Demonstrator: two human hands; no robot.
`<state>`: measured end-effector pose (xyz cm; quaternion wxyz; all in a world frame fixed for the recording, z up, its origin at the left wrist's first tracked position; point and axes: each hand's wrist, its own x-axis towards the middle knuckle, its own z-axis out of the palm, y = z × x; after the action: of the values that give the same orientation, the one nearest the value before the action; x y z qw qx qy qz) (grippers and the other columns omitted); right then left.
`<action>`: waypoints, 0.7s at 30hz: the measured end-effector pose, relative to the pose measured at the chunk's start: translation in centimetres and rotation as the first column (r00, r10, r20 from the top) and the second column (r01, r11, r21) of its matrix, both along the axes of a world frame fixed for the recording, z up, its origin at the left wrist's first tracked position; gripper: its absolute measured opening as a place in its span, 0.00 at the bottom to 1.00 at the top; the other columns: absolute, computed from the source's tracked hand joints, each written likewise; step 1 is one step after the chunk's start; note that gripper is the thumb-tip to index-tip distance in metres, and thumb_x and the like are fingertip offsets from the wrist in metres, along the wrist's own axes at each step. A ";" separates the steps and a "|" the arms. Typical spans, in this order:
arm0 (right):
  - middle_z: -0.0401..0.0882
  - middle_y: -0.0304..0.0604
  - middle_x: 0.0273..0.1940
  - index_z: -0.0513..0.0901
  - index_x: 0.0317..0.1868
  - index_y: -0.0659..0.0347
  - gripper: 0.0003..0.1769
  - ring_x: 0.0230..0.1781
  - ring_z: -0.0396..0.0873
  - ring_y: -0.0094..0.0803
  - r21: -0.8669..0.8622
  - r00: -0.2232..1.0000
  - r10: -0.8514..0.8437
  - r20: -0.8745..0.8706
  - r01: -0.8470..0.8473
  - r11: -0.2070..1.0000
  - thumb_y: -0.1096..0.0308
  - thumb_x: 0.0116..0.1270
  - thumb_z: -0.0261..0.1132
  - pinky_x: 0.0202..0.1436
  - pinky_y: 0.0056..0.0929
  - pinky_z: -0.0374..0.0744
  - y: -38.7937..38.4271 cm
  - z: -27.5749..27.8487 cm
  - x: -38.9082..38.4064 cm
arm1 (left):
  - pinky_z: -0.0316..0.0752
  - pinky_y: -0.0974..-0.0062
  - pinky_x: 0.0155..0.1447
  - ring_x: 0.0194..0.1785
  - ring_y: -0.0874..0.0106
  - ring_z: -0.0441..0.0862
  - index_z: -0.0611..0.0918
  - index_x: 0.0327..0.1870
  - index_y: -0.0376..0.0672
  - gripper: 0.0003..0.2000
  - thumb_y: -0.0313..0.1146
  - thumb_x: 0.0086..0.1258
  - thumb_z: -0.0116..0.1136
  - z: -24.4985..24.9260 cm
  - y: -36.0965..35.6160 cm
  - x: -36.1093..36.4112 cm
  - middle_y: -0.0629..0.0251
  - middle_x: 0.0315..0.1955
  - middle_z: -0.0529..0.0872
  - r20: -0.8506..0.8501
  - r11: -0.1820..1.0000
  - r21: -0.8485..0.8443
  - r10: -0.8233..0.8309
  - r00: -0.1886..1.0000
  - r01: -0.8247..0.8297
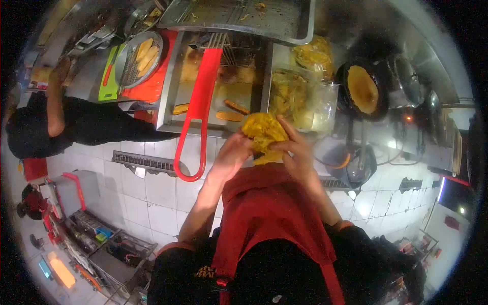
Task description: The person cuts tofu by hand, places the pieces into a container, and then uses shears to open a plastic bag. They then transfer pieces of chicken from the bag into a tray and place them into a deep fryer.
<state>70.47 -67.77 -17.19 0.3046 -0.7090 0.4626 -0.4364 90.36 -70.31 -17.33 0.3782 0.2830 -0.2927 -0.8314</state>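
Observation:
Both of my hands hold a yellow, folded piece of food in front of the red apron, at the near edge of a metal tray. My left hand grips its left side, and my right hand has its fingers on the right side. Browned pieces of food lie in the tray just beyond my hands. Across the tray rests a utensil with a red handle. Clear plastic bags of yellow food sit right of the tray.
A black pan with a flat yellow round stands at the right. At the left are a metal bowl of long pieces, a green board and another person's arm. A large metal tray spans the top.

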 end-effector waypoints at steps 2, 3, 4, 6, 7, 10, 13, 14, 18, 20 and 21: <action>0.69 0.58 0.66 0.86 0.36 0.63 0.18 0.67 0.68 0.49 -0.010 0.999 0.011 0.040 -0.010 1.000 0.89 0.46 0.59 0.67 0.36 0.70 -0.4 -0.3 0.2 | 0.70 0.73 0.61 0.58 0.74 0.75 0.69 0.62 0.33 0.22 0.27 0.68 0.56 1.3 0.4 -0.2 0.61 0.56 0.78 0.088 0.987 -0.156 0.044 0.995 -0.029; 0.69 0.57 0.66 0.86 0.37 0.62 0.19 0.67 0.69 0.49 -0.025 0.996 0.028 0.088 -0.026 0.999 0.89 0.46 0.59 0.67 0.35 0.70 -0.6 -0.4 0.4 | 0.72 0.74 0.59 0.56 0.74 0.76 0.71 0.61 0.34 0.21 0.28 0.69 0.57 1.7 0.4 -0.2 0.62 0.54 0.79 0.173 0.947 -0.316 0.107 0.979 -0.048; 0.69 0.57 0.66 0.86 0.37 0.62 0.19 0.67 0.69 0.49 -0.028 0.996 0.023 0.089 -0.020 0.999 0.89 0.46 0.59 0.67 0.35 0.70 -0.8 -0.2 0.6 | 0.72 0.74 0.59 0.56 0.74 0.76 0.71 0.61 0.34 0.21 0.28 0.69 0.57 1.1 0.3 0.0 0.62 0.54 0.79 0.174 0.947 -0.319 0.103 0.979 -0.043; 0.69 0.57 0.66 0.86 0.40 0.62 0.18 0.67 0.70 0.48 -0.035 0.997 0.060 0.058 -0.058 0.998 0.88 0.50 0.61 0.66 0.36 0.71 -1.0 0.5 1.1 | 0.74 0.77 0.53 0.49 0.75 0.80 0.75 0.57 0.36 0.17 0.30 0.69 0.58 -0.6 0.1 0.4 0.65 0.48 0.83 0.353 0.964 -0.223 0.216 0.910 -0.142; 0.69 0.57 0.66 0.86 0.40 0.62 0.18 0.67 0.70 0.48 -0.037 0.997 0.053 0.059 -0.051 0.998 0.88 0.50 0.61 0.66 0.36 0.71 -0.9 0.9 1.1 | 0.74 0.77 0.53 0.49 0.75 0.80 0.75 0.57 0.36 0.17 0.30 0.69 0.58 -1.0 -0.1 0.8 0.65 0.48 0.83 0.354 0.965 -0.225 0.211 0.911 -0.136; 0.70 0.57 0.65 0.85 0.44 0.61 0.18 0.65 0.72 0.46 0.136 0.988 -0.009 0.154 -0.012 0.991 0.86 0.54 0.62 0.66 0.37 0.71 -0.1 1.5 0.9 | 0.77 0.78 0.47 0.46 0.76 0.80 0.77 0.53 0.39 0.13 0.32 0.70 0.58 -0.9 -1.6 3.6 0.66 0.46 0.82 0.513 0.943 -0.118 0.327 0.794 -0.313; 0.76 0.56 0.60 0.84 0.48 0.61 0.18 0.63 0.74 0.43 0.166 0.991 -0.132 -0.012 0.133 0.977 0.84 0.57 0.63 0.62 0.36 0.74 1.4 0.2 -1.7 | 0.73 0.78 0.36 0.34 0.79 0.77 0.80 0.41 0.38 0.09 0.33 0.67 0.61 -3.3 -5.9 9.1 0.70 0.31 0.82 0.764 0.894 -0.310 0.436 0.476 -0.323; 0.80 0.54 0.54 0.83 0.49 0.61 0.18 0.58 0.78 0.40 0.183 0.979 -0.204 -0.002 0.201 0.962 0.83 0.58 0.64 0.58 0.35 0.76 2.2 -1.5 -2.7 | 0.71 0.76 0.34 0.32 0.80 0.76 0.79 0.37 0.38 0.09 0.35 0.67 0.62 -5.1 -7.9 11.7 0.70 0.28 0.81 0.712 0.863 -0.410 0.505 0.488 -0.294; 0.83 0.45 0.35 0.82 0.51 0.62 0.16 0.37 0.82 0.28 0.430 0.879 -0.469 -0.082 0.456 0.779 0.78 0.61 0.64 0.45 0.28 0.80 5.7 -4.3 -5.6 | 0.72 0.69 0.30 0.25 0.68 0.78 0.80 0.34 0.39 0.10 0.36 0.61 0.66 -6.4 -16.1 15.1 0.57 0.19 0.79 0.733 0.719 -0.667 0.680 0.003 0.196; 0.82 0.43 0.32 0.81 0.50 0.62 0.15 0.33 0.79 0.25 0.413 0.854 -0.498 -0.150 0.512 0.754 0.77 0.62 0.64 0.42 0.27 0.79 7.3 -5.5 -6.8 | 0.73 0.61 0.32 0.28 0.56 0.82 0.82 0.35 0.39 0.12 0.40 0.61 0.65 -7.3 -20.4 15.0 0.52 0.22 0.82 0.722 0.704 -0.651 0.690 -0.055 0.285; 0.80 0.41 0.29 0.81 0.50 0.62 0.15 0.28 0.77 0.22 0.396 0.823 -0.523 -0.221 0.566 0.723 0.76 0.63 0.64 0.39 0.25 0.79 8.0 -5.9 -7.0 | 0.73 0.61 0.32 0.28 0.56 0.82 0.82 0.35 0.39 0.12 0.40 0.61 0.65 -8.7 -23.0 15.3 0.52 0.22 0.82 0.721 0.697 -0.654 0.692 -0.035 0.294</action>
<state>63.46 -59.81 -23.13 0.2945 -0.4721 0.7512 -0.3551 105.65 -93.27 -26.08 0.2592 0.6669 -0.6857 -0.1337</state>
